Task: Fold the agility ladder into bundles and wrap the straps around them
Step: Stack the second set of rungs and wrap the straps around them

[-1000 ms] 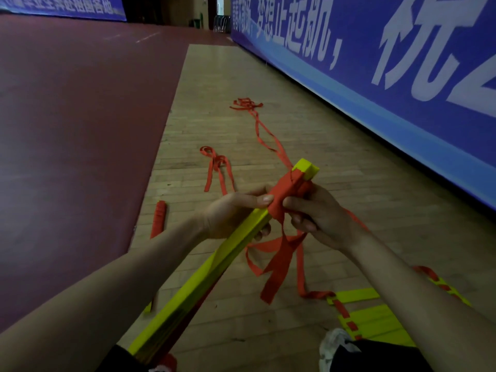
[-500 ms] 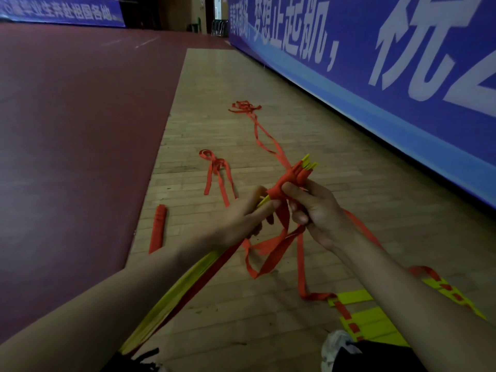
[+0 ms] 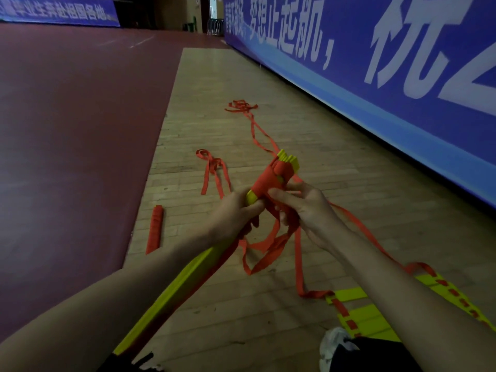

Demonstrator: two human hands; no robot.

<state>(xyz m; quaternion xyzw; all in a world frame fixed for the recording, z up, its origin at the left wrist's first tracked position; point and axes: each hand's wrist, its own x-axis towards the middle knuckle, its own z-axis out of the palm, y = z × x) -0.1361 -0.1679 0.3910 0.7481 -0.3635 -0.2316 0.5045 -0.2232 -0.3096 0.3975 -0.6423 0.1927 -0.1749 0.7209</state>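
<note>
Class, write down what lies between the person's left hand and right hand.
In the head view, the stacked yellow plastic ladder rungs, wound with red fabric strap, lie between the left hand, gripping the stack, and the right hand, holding the strap.

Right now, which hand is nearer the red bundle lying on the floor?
Left. The left hand, gripping the ladder rungs, is right of the red bundle; the right hand is farther right.
</note>
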